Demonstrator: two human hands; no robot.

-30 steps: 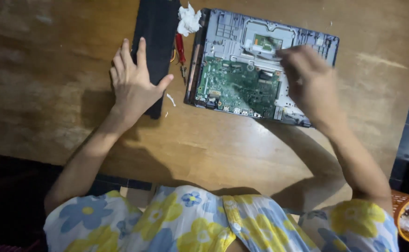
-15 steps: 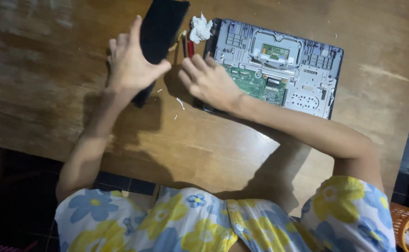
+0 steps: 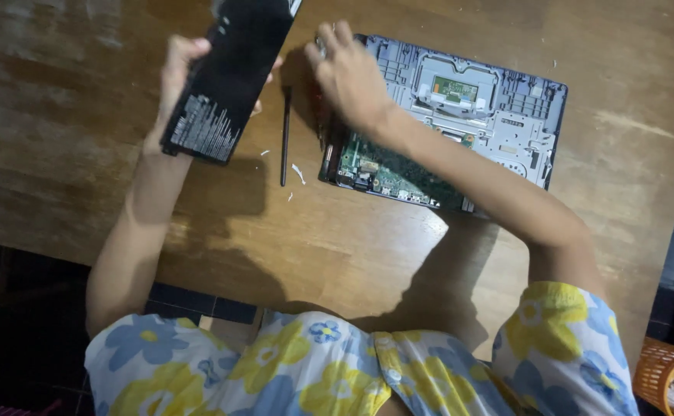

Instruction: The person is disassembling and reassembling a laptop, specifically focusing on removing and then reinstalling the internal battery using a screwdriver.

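A flat black rectangular battery pack [image 3: 229,77] is gripped, tilted clear of the wooden tabletop [image 3: 67,154], by left-hand fingers [image 3: 179,54]; right-hand fingers [image 3: 337,38], loosely curled, rest at the opened grey laptop chassis [image 3: 498,115] edge, apparently steadying it.

Home repair spot: opened laptop [image 3: 452,123] on wooden table [image 3: 83,154].

A black battery pack [image 3: 229,77], green circuit board [image 3: 398,173] in a grey laptop base [image 3: 506,115], brown wooden table [image 3: 83,154]
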